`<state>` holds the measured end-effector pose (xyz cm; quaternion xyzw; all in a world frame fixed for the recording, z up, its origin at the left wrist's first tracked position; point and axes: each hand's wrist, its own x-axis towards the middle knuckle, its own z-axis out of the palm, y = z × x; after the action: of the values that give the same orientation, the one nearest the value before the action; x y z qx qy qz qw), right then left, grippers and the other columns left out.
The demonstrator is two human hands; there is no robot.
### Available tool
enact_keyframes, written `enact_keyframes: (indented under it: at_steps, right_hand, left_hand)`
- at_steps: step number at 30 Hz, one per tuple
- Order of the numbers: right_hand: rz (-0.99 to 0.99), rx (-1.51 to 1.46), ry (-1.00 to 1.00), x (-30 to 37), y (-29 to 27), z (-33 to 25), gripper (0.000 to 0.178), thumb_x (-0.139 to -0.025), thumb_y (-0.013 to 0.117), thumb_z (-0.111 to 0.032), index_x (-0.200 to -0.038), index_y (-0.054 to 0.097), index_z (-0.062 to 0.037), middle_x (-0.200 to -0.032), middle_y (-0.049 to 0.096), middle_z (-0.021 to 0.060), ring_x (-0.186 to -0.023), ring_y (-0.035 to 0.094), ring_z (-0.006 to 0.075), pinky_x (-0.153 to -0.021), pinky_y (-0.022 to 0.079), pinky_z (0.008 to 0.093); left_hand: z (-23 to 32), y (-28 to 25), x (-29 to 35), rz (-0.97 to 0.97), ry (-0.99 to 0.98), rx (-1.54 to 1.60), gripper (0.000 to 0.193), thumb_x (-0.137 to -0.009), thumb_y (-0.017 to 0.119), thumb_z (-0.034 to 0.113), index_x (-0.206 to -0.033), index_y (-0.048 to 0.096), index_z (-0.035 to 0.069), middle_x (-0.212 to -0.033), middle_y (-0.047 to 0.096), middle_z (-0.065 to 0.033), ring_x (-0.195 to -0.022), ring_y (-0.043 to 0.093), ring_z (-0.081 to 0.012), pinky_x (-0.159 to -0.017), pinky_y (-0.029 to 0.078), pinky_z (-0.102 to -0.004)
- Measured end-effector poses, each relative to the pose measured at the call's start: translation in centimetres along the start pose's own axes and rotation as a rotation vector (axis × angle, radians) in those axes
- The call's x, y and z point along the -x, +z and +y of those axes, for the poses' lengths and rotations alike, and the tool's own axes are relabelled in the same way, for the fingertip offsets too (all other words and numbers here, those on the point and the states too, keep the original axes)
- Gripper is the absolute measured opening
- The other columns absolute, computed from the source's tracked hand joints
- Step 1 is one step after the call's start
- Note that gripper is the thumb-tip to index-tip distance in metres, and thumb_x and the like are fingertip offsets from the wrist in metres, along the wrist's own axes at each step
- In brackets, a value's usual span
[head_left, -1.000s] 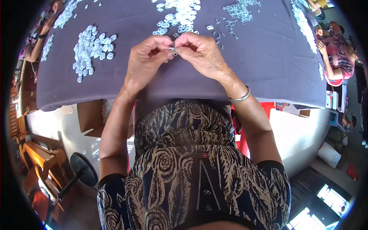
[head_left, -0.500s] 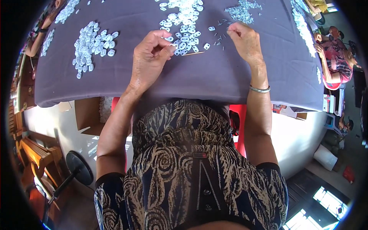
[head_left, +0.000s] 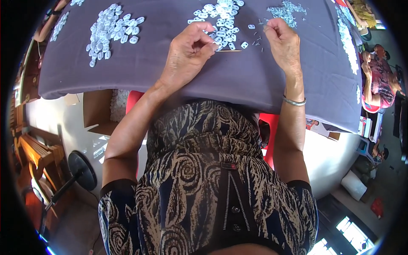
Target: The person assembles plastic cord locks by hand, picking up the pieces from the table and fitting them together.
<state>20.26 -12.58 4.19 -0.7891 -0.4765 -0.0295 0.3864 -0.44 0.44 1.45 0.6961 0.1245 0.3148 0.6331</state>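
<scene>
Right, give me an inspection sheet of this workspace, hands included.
Surface: grey-purple cloth, lightly creased.
Job's things: white pieces in a left pile and a middle pile; grey pins heaped to the right.
Clutter: a loose piece right of the middle pile, a few scattered pins, and a thin tan stick just below that pile.
Grips: left hand at the middle pile, possibly holding a piece, too small to be sure; right hand beside the pins, contents unclear.
Cables: nothing seen on the cloth; lower left too dim to tell.
Surroundings: open carton on the floor, red stool, seated person at right.
</scene>
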Motion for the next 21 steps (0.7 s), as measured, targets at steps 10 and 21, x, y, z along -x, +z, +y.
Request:
enact_keyframes:
  at_steps: [10, 21]
  right_hand:
    - [-0.343, -0.676, 0.119, 1.7, 3.0, -5.9, 0.01, -0.091, 0.057, -0.01, -0.093, 0.065, -0.0032, -0.074, 0.053, -0.0034, -0.063, 0.043, 0.0045, -0.057, 0.037, 0.0191]
    - [-0.397, -0.756, 0.199, 1.9, 3.6, -5.6, 0.016, -0.088, 0.064, -0.013, -0.097, 0.067, -0.0012, -0.083, 0.065, 0.0002, -0.076, 0.056, 0.0057, -0.068, 0.047, 0.0203]
  left_hand:
    - [0.4, 0.3, 0.3, 0.004, 0.008, -0.037, 0.03, -0.083, 0.061, -0.005, -0.11, 0.052, 0.003, -0.077, 0.059, 0.0004, -0.069, 0.052, -0.0021, -0.061, 0.045, -0.018]
    - [0.6, 0.3, 0.3, 0.02, 0.012, -0.08, 0.031, -0.082, 0.063, -0.003, -0.11, 0.052, 0.004, -0.078, 0.061, -0.0021, -0.071, 0.056, -0.0042, -0.064, 0.048, -0.0199]
